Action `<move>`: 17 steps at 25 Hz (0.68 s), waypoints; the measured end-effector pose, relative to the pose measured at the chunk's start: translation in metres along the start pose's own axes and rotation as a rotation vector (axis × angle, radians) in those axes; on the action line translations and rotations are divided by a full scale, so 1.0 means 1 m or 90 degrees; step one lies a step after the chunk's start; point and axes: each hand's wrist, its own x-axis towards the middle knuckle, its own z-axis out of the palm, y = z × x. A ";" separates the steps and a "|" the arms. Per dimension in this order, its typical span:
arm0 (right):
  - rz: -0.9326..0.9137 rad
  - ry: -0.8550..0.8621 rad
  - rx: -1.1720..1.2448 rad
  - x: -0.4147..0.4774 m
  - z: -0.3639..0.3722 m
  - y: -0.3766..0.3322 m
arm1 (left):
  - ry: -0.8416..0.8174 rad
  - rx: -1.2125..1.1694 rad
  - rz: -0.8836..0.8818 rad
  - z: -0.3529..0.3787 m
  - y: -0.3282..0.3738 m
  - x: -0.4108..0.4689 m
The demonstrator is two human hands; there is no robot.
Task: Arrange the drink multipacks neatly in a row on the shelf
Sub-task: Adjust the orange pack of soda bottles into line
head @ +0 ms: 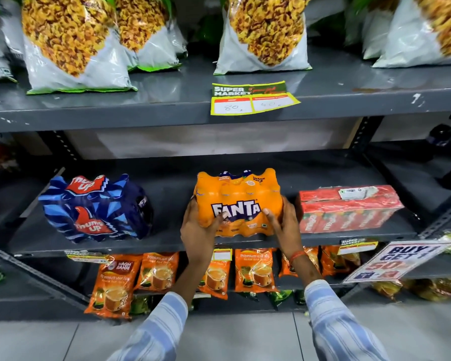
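An orange Fanta multipack (238, 196) stands in the middle of the grey middle shelf (167, 242), near its front edge. My left hand (199, 227) grips its lower left corner and my right hand (284, 222) grips its lower right side. A blue Thums Up multipack (94, 209) sits to the left, turned at an angle, with a wide gap between it and the Fanta pack. A red carton multipack (349, 208) lies to the right, close to my right hand.
Snack bags (73, 40) fill the upper shelf, which carries a yellow price tag (253, 99). Orange tea packets (254, 269) hang on the shelf below. A "Buy 1 Get 1" sign (391, 260) juts out at lower right. Slotted metal uprights (367, 134) frame the bay.
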 end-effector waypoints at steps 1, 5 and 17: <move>0.002 -0.001 0.004 0.000 0.000 0.000 | 0.005 0.000 0.001 0.000 0.000 0.000; 0.018 -0.008 0.026 0.001 -0.002 0.000 | 0.004 0.003 0.001 0.000 0.002 0.001; -0.291 0.310 -0.079 -0.014 0.090 -0.098 | 0.086 0.000 0.076 -0.073 -0.003 0.032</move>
